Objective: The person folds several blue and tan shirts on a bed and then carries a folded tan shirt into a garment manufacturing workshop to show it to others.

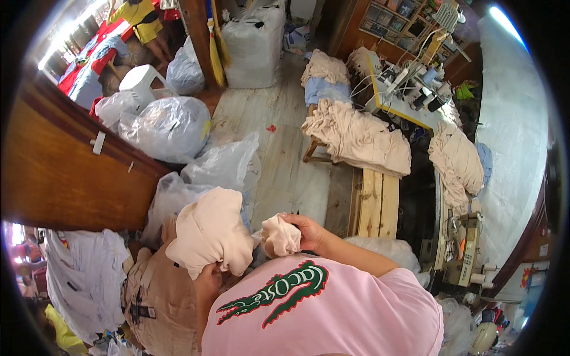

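At lower centre, your cloth bunches between both hands. Your right hand grips one wad with fingers curled tight; your left hand sits under the bigger bundle, fingers hidden. Plastic bags lie upper left.

A pale plank floor is carrying most of the clutter: clear plastic bags are bulging along its left side, a large white sack is standing at the far end, and a white plastic stool is sitting near it. A wooden bench is bearing a heap of beige garments, which is drooping over its edge
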`<control>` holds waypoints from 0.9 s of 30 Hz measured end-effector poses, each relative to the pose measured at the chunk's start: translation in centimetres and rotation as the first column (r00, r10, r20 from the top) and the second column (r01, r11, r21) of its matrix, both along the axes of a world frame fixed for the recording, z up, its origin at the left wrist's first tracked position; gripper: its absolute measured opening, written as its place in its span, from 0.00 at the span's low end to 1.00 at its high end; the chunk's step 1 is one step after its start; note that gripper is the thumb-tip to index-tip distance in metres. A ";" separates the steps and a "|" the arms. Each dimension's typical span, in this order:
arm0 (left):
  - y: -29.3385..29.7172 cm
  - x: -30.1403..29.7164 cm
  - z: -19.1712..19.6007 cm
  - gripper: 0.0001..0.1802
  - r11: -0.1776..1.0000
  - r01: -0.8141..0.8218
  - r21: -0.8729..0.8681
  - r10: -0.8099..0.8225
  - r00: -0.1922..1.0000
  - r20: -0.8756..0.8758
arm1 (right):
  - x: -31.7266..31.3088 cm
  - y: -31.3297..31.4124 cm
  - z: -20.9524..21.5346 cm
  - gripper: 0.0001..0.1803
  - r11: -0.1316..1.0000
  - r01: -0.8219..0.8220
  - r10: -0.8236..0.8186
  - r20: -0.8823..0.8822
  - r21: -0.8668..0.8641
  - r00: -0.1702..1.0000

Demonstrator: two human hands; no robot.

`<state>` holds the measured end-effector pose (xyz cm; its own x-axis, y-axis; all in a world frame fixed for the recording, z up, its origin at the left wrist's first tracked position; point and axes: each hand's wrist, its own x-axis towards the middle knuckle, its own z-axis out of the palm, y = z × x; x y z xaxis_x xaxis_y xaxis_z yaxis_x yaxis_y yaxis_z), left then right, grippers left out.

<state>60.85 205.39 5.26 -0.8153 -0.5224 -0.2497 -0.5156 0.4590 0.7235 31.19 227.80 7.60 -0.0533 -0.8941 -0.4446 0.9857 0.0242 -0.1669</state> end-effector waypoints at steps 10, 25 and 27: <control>-5.6 -18.3 -3.0 0.13 0.906 -0.178 0.383 0.277 0.936 -0.219 | -13.9 -2.1 0.6 0.20 0.981 0.142 -0.132 -0.083 0.134 0.988; -22.3 -57.8 1.6 0.16 0.684 -0.029 0.728 0.350 0.890 -0.294 | -42.2 -12.7 5.1 0.22 0.952 0.302 -0.285 -0.215 0.050 0.934; -22.2 -62.8 2.6 0.17 0.662 -0.022 0.749 0.394 0.860 -0.323 | -46.1 -13.2 4.3 0.22 0.952 0.305 -0.291 -0.214 0.036 0.933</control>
